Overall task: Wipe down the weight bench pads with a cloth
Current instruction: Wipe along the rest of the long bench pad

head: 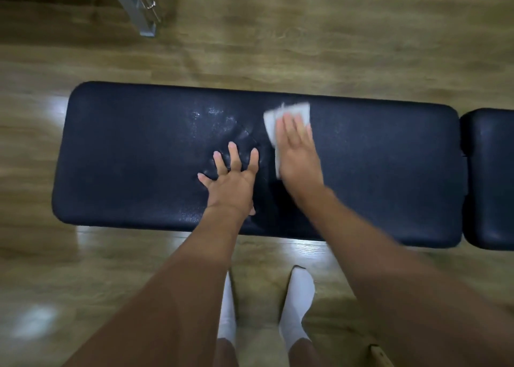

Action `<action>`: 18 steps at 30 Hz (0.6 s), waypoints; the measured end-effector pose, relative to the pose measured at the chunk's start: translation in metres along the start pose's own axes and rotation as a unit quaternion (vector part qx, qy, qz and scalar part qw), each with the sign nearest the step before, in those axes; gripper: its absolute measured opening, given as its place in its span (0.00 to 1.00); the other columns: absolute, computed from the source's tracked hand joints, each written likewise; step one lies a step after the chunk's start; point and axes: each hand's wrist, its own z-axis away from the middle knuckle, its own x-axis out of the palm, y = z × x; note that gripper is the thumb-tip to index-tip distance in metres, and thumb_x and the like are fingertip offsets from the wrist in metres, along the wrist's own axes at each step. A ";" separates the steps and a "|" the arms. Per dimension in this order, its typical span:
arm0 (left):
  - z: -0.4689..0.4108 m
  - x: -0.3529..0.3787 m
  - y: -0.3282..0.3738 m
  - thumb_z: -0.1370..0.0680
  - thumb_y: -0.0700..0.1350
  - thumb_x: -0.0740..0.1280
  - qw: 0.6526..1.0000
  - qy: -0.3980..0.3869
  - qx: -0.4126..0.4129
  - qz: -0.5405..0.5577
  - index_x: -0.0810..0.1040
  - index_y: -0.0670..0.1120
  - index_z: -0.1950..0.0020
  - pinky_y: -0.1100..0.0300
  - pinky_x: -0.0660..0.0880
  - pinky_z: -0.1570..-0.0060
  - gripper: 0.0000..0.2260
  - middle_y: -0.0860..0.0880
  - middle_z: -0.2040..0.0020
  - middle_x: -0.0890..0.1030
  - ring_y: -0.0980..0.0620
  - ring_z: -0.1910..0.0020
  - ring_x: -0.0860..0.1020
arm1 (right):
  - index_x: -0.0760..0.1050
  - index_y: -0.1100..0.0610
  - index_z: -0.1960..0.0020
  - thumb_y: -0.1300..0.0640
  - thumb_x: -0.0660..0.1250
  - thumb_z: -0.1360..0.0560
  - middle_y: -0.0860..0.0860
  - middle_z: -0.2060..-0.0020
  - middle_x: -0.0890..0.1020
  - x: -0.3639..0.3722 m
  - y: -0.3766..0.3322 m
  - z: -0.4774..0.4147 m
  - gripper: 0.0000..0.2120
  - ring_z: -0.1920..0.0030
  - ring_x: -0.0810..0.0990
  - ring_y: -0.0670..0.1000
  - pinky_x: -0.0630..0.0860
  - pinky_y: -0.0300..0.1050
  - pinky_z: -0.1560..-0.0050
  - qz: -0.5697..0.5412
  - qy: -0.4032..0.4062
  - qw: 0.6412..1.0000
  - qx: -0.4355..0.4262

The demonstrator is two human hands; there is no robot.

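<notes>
The long dark bench pad [125, 149] lay crosswise in the head view on a wood-grain floor [278, 46], with a second, shorter pad [489, 177] just beside its right end, the two parted by a narrow gap. The left hand [232, 183] rested palm down near the middle of the long pad, fingers spread and straight, grasping nothing, and the padding was dimpled into creases around the fingertips. Just to its right, the right hand [299, 158] lay flat on a pale cloth [281, 116], fingers extended together and pressing it against the pad rather than curling round it; the cloth showed past the fingertips and along the thumb side, its edges blurred. The surface near both hands showed a speckled sheen, most of all up and left of the left hand. Both forearms reached in from the lower edge of the view, and below the pad two feet in white socks [296, 305] stood on the floor. A grey metal frame leg [144, 13] stood at the upper left, well apart from the bench
</notes>
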 end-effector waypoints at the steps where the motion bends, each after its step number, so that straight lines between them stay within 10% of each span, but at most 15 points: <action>1: 0.001 -0.001 -0.001 0.32 0.48 0.77 1.000 -0.002 0.006 -0.003 0.37 0.55 0.22 0.26 0.56 0.36 0.55 0.42 0.23 0.32 0.33 0.25 0.38 | 0.54 0.65 0.25 0.65 0.56 0.23 0.61 0.25 0.58 0.004 -0.006 0.034 0.27 0.24 0.52 0.61 0.48 0.58 0.24 -0.006 -0.002 1.000 -0.005; 7: 0.004 -0.015 -0.059 0.32 0.53 0.77 0.999 0.024 0.025 -0.041 0.39 0.56 0.22 0.35 0.62 0.33 0.53 0.45 0.22 0.36 0.36 0.24 0.44 | 0.64 0.66 0.29 0.70 0.46 0.30 0.61 0.29 0.68 0.019 -0.031 0.154 0.30 0.28 0.64 0.61 0.59 0.61 0.27 0.025 -0.062 0.997 -0.041; 18: -0.008 -0.006 -0.087 0.32 0.49 0.78 0.998 0.016 0.037 -0.042 0.35 0.57 0.23 0.29 0.59 0.34 0.56 0.41 0.23 0.34 0.29 0.26 0.43 | 0.54 0.64 0.26 0.64 0.56 0.24 0.59 0.27 0.61 0.006 -0.033 -0.088 0.28 0.25 0.56 0.57 0.53 0.52 0.25 0.081 0.024 0.995 0.049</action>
